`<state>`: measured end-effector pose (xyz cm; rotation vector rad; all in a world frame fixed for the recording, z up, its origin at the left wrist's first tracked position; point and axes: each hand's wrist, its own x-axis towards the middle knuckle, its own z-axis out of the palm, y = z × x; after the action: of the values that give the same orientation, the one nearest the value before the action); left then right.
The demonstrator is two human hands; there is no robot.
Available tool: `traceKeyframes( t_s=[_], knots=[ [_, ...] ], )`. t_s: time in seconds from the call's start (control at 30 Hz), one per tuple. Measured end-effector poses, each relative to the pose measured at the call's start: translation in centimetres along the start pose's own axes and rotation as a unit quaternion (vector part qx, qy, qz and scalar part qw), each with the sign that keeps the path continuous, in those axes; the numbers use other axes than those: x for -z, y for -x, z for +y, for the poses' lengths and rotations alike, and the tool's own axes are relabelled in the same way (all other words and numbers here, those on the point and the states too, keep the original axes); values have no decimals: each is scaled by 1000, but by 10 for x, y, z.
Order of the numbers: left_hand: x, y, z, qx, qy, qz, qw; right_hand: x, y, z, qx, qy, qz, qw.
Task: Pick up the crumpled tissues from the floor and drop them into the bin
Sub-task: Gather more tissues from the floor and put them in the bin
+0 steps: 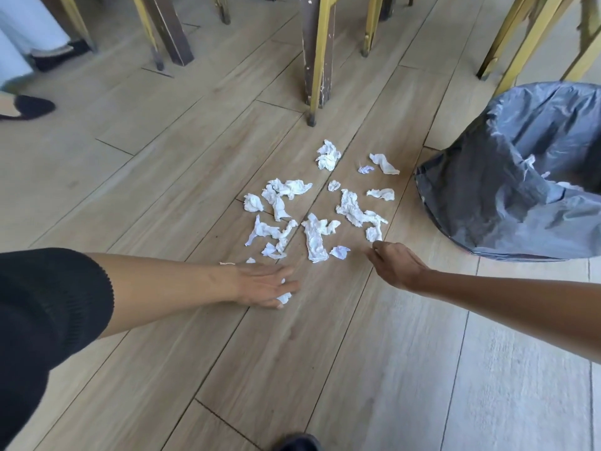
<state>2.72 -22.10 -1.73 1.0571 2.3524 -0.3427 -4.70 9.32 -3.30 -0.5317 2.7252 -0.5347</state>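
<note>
Tissues: crumpled tissues (pixel 317 206) lay scattered in a loose cluster on the wooden floor (pixel 162 190), between the two reaching arms and the furniture legs (pixel 317 53) beyond.
Bin: bin (pixel 520 177) stood at the right, lined with a grey bag, just beside the cluster's right edge; a few white scraps showed inside.
Left hand: left hand (pixel 265 284) was low at the floor on the near-left edge of the pile, fingers curled round a small tissue scrap (pixel 284 296), white showing between them.
Right hand: right hand (pixel 395 266) reached in from the right, fingertips drawn together just beside the nearest tissue (pixel 373 233); whether it pinched anything, I couldn't tell.
Sleeve: black sleeve (pixel 48 314) covered the left upper arm.
Background: another person's dark shoes (pixel 31 107) stood far left.
</note>
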Motion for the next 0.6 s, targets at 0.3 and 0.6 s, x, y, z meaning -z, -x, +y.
traceKeyframes(
  t_s=[0.3, 0.6],
  knots=[
    [-7, 23, 2, 43, 93, 83, 991, -10, -14, -32, -6, -8, -34, 999],
    [-21, 58, -17, 156, 171, 102, 967, -19, -52, -77, -2, 54, -23, 998]
  ],
)
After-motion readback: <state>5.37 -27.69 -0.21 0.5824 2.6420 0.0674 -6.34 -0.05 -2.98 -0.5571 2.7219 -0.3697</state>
